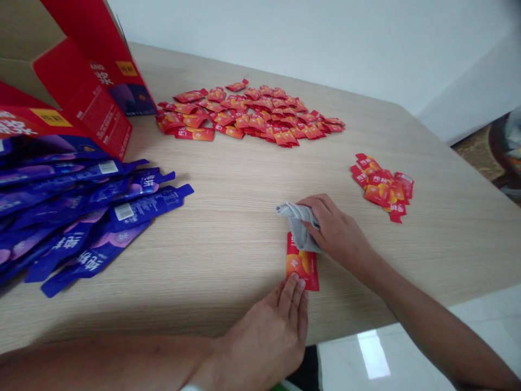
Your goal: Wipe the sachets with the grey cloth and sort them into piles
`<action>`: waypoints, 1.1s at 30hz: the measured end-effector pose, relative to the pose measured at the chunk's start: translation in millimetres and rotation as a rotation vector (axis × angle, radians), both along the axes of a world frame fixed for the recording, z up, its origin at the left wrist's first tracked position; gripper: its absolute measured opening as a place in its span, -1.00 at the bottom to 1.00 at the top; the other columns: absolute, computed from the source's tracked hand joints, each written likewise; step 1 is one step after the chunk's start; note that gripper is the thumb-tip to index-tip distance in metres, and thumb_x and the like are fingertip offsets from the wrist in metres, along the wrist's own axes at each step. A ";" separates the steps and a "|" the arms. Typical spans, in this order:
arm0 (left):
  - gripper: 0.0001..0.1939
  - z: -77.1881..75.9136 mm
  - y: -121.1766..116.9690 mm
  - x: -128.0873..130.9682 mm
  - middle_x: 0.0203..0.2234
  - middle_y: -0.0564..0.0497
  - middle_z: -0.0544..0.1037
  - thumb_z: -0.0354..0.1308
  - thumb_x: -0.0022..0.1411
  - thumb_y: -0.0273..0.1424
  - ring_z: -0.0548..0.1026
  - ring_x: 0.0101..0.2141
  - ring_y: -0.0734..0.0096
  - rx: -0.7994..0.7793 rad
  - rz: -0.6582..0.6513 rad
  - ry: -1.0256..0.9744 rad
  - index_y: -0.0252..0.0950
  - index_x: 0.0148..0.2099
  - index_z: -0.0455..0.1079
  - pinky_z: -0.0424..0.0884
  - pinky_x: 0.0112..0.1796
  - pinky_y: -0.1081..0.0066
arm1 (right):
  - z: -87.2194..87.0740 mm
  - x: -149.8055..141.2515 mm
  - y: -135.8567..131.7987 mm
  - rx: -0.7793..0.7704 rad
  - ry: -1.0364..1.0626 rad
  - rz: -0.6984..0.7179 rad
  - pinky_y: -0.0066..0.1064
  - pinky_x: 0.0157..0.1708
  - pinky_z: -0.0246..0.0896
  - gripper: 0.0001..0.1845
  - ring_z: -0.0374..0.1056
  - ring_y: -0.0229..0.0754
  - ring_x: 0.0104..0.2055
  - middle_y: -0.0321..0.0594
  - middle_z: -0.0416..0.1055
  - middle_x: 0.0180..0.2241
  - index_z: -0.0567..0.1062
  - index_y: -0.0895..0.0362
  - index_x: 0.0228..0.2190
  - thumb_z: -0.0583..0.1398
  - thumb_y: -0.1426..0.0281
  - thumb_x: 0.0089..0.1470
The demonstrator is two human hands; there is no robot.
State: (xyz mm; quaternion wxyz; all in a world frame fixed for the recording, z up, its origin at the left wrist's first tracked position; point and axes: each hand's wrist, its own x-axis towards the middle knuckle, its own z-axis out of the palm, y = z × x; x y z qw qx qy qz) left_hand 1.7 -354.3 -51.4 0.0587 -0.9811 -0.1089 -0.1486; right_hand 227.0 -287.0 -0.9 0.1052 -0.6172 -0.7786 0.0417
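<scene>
A red sachet with an orange print (300,265) lies flat near the table's front edge. The fingers of my left hand (271,331) are stretched out, their tips pressing on its lower end. My right hand (340,231) is closed around a folded grey cloth (301,233), which rests on the sachet's upper part and hides it. Off to the right is a small heap of like red sachets (382,187), apart from my right hand.
Across the back spreads a large heap of red sachets (252,114). Long blue pouches (93,217) are piled at the left, in front of an open red box (101,119). The wooden table (228,190) meets a white wall behind; its right edge drops to the floor.
</scene>
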 end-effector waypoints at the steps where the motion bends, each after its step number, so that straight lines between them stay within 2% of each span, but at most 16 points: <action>1: -0.55 0.8 -0.3 0.4 0.06 -0.43 0.54 0.05 0.36 -0.44 0.50 0.11 -0.10 0.006 -0.005 0.006 -0.65 0.17 0.43 0.27 0.15 0.02 | 2.6 -3.3 -15.1 0.010 0.030 0.015 -0.26 -0.12 0.47 -0.63 0.41 -0.03 0.07 -0.08 0.37 0.06 0.32 0.04 0.08 0.14 0.43 0.25; 3: -0.59 2.3 -1.1 1.1 -0.01 -0.41 0.58 0.08 0.35 -0.43 0.54 0.05 -0.09 -0.015 -0.009 0.033 -0.62 0.11 0.48 0.32 0.10 0.03 | 1.8 -10.7 -48.9 -0.039 0.054 0.086 -0.24 -0.03 0.45 -0.54 0.39 -0.03 0.11 -0.09 0.38 0.07 0.31 0.02 0.11 0.15 0.51 0.19; 5: -0.65 3.2 -1.8 1.7 -0.11 -0.37 0.62 0.10 0.34 -0.42 0.58 -0.04 -0.06 -0.064 -0.002 0.067 -0.57 0.04 0.52 0.36 0.05 0.04 | -6.3 -16.3 -74.4 -0.097 0.063 0.147 -0.29 -0.09 0.48 -0.52 0.45 -0.09 0.01 -0.14 0.42 0.02 0.31 0.00 0.08 0.12 0.58 0.17; 7: -0.65 3.1 -2.3 2.1 -0.12 -0.36 0.63 0.12 0.34 -0.40 0.58 -0.06 -0.06 -0.086 0.008 0.068 -0.55 0.02 0.53 0.36 0.05 0.02 | -17.3 -17.3 -79.8 -0.140 0.075 0.146 -0.31 -0.14 0.49 -0.54 0.46 -0.11 -0.02 -0.15 0.43 0.01 0.32 0.01 0.06 0.12 0.60 0.16; 9: -0.59 1.9 -2.5 2.1 -0.02 -0.42 0.59 0.12 0.34 -0.38 0.54 0.04 -0.10 -0.060 0.007 0.038 -0.60 0.09 0.50 0.31 0.12 0.01 | -26.4 -13.3 -62.6 -0.142 0.073 0.093 -0.28 -0.12 0.49 -0.57 0.44 -0.07 0.04 -0.11 0.41 0.04 0.31 0.03 0.07 0.15 0.54 0.19; 11: -0.54 0.0 -2.3 1.4 0.07 -0.43 0.54 0.14 0.34 -0.38 0.49 0.11 -0.11 -0.036 0.008 0.015 -0.63 0.15 0.46 0.27 0.17 0.03 | -29.9 -5.4 -30.4 -0.103 0.036 0.028 -0.23 -0.13 0.48 -0.61 0.43 -0.02 0.05 -0.06 0.38 0.07 0.30 0.07 0.09 0.16 0.44 0.25; 14: -0.48 -2.3 0.2 -1.3 0.11 -0.44 0.50 0.16 0.35 -0.29 0.47 0.14 -0.10 -0.050 -0.006 0.007 -0.64 0.18 0.43 0.27 0.17 0.07 | -24.9 9.8 17.2 -0.048 -0.044 -0.052 -0.23 -0.25 0.47 -0.71 0.45 0.01 -0.04 -0.06 0.39 0.03 0.34 0.07 0.06 0.11 0.32 0.33; 16: -0.36 -2.0 4.9 -3.5 0.11 -0.44 0.50 0.15 0.37 -0.12 0.46 0.15 -0.10 -0.066 -0.040 0.013 -0.64 0.19 0.41 0.28 0.17 0.10 | -19.0 19.7 33.5 0.023 -0.022 -0.069 -0.22 -0.22 0.45 -0.71 0.44 0.02 -0.01 -0.05 0.38 0.04 0.34 0.07 0.06 0.09 0.30 0.35; 18: -0.23 0.2 12.2 -4.8 0.09 -0.40 0.53 0.08 0.37 0.06 0.45 0.17 -0.08 -0.079 -0.071 0.029 -0.62 0.19 0.42 0.28 0.18 0.13 | -15.4 28.4 35.8 0.118 0.057 -0.086 -0.21 -0.13 0.42 -0.69 0.40 0.02 0.05 -0.05 0.37 0.05 0.33 0.07 0.08 0.08 0.28 0.35; 20: -0.20 3.1 21.2 -4.9 0.07 -0.34 0.55 -0.02 0.38 0.14 0.43 0.19 -0.04 -0.100 -0.085 0.036 -0.56 0.18 0.44 0.28 0.19 0.17 | -15.3 36.5 30.6 0.213 0.145 -0.119 -0.18 -0.05 0.39 -0.67 0.37 0.02 0.08 -0.05 0.37 0.05 0.32 0.06 0.09 0.08 0.26 0.35; 24: -0.23 6.1 38.0 -1.8 0.23 -0.27 0.42 -0.17 0.47 0.10 0.31 0.29 0.06 -0.191 -0.102 0.048 -0.48 0.30 0.32 0.22 0.24 0.24 | -15.4 51.3 22.3 0.386 0.270 -0.174 -0.10 0.04 0.33 -0.69 0.36 0.04 0.06 -0.04 0.39 0.00 0.34 0.06 0.05 0.09 0.22 0.34; 27: -0.22 4.2 47.0 6.9 0.36 -0.23 0.23 -0.13 0.46 0.08 0.14 0.38 0.10 -0.256 -0.132 0.089 -0.43 0.43 0.14 0.14 0.30 0.26 | -5.6 57.6 21.0 0.548 0.351 -0.191 -0.05 0.08 0.30 -0.71 0.35 0.04 0.05 -0.04 0.40 -0.04 0.35 0.06 0.02 0.10 0.23 0.33; 29: -0.19 1.3 51.7 21.4 0.40 -0.22 0.14 -0.07 0.44 0.08 0.04 0.41 0.11 -0.286 -0.121 0.080 -0.42 0.46 0.05 0.10 0.32 0.25 | 3.0 58.1 17.9 0.635 0.385 -0.186 -0.02 0.10 0.29 -0.72 0.34 0.04 0.06 -0.04 0.41 -0.03 0.35 0.06 0.02 0.10 0.26 0.32; 31: -0.16 -2.5 56.3 46.7 0.41 -0.27 0.11 -0.05 0.42 0.09 0.01 0.42 0.09 -0.288 -0.108 0.043 -0.44 0.46 0.04 0.11 0.33 0.20 | 9.1 56.2 12.1 0.682 0.408 -0.173 0.01 0.12 0.27 -0.70 0.33 0.05 0.08 -0.03 0.40 -0.01 0.35 0.06 0.04 0.11 0.30 0.30; 33: -0.15 -6.2 62.1 83.4 0.35 -0.31 0.23 -0.07 0.40 0.13 0.16 0.37 0.05 -0.211 -0.101 0.026 -0.47 0.41 0.15 0.22 0.28 0.16 | 11.5 53.3 5.3 0.705 0.435 -0.158 0.02 0.13 0.26 -0.67 0.33 0.06 0.09 -0.04 0.40 0.01 0.35 0.04 0.06 0.13 0.31 0.27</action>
